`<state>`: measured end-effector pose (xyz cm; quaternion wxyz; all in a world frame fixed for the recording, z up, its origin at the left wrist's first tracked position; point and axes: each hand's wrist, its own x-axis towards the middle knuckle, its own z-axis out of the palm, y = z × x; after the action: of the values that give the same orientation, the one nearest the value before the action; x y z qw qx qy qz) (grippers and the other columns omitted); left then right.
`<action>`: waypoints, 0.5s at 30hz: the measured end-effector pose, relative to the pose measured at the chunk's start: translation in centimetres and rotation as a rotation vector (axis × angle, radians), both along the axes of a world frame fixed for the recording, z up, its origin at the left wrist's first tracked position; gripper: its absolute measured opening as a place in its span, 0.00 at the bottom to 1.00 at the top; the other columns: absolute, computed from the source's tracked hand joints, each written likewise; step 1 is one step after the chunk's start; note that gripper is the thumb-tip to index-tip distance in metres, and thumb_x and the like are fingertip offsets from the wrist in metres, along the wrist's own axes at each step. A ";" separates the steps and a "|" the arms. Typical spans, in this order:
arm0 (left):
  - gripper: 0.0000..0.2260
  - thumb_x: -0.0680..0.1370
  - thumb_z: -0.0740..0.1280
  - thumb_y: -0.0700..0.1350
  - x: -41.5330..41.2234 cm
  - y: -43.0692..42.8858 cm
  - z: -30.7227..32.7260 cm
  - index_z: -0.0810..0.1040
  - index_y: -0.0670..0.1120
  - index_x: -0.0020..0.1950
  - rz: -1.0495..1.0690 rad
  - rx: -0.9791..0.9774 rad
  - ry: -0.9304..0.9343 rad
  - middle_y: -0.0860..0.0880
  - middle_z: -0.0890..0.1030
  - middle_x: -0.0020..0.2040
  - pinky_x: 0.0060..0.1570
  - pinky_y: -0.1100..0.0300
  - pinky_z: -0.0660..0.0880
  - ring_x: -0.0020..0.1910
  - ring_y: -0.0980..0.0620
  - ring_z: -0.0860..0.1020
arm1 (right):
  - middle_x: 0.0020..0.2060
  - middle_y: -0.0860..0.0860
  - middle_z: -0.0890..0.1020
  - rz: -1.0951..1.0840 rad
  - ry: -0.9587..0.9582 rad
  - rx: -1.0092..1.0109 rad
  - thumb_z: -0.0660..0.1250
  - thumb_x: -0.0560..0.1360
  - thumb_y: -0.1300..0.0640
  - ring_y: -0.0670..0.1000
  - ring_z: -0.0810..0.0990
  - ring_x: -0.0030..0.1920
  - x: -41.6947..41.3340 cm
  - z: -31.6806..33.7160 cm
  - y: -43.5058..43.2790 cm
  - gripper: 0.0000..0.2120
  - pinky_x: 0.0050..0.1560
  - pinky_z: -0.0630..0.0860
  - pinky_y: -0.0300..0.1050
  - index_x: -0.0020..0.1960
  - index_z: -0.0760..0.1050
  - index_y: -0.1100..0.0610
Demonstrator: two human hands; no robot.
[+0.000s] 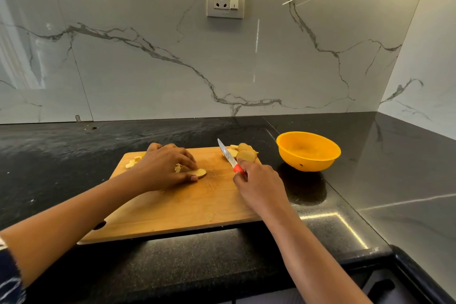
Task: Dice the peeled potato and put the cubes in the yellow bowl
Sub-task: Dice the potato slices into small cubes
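Above the board (185, 205), left fingers (187, 157) around potato slice (200, 172), right fingers (241, 180) around knife (228, 155).

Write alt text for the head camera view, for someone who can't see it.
The left hand holds a potato slice on a wooden cutting board while the right hand grips a red-handled knife, blade pointing away. More slices sit at the board's far right corner, near an empty-looking yellow bowl on the counter.

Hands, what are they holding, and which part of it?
The right hand grips the knife by its red handle. The left hand pins a potato slice to the cutting board, gripping its edges.
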<state>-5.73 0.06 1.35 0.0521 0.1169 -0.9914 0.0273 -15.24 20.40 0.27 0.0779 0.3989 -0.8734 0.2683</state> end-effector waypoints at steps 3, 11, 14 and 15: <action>0.19 0.74 0.62 0.63 -0.6 0.0 0.2 0.76 0.59 0.62 0.008 0.038 0.003 0.61 0.72 0.65 0.56 0.58 0.61 0.62 0.59 0.67 | 0.58 0.48 0.80 -0.003 -0.012 0.014 0.59 0.81 0.50 0.46 0.78 0.54 0.1 0.1 0.1 0.20 0.49 0.73 0.38 0.72 0.67 0.50; 0.39 0.65 0.44 0.79 1.6 0.2 -1.2 0.71 0.60 0.65 -0.070 0.084 0.189 0.60 0.76 0.62 0.59 0.61 0.59 0.61 0.59 0.74 | 0.58 0.48 0.80 0.054 -0.023 0.109 0.58 0.80 0.50 0.48 0.77 0.55 1.3 0.1 0.8 0.20 0.52 0.76 0.42 0.72 0.66 0.46; 0.32 0.74 0.40 0.71 2.6 0.5 -1.9 0.70 0.58 0.66 -0.231 -0.032 0.212 0.61 0.76 0.62 0.64 0.57 0.61 0.62 0.61 0.74 | 0.59 0.47 0.79 0.096 0.008 0.135 0.57 0.81 0.49 0.48 0.77 0.54 2.4 -0.3 1.4 0.22 0.52 0.76 0.44 0.74 0.61 0.44; 0.33 0.75 0.36 0.70 2.6 0.7 -1.8 0.66 0.58 0.68 -0.246 -0.081 0.171 0.61 0.73 0.64 0.67 0.56 0.59 0.65 0.63 0.70 | 0.59 0.47 0.79 0.105 0.023 0.139 0.57 0.81 0.49 0.48 0.77 0.54 2.7 -0.3 1.4 0.23 0.52 0.76 0.44 0.75 0.60 0.44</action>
<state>-3.12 0.78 -0.49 0.1439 -0.0058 -0.9883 0.0509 -12.57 21.81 -0.05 0.0459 0.4518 -0.8667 0.2062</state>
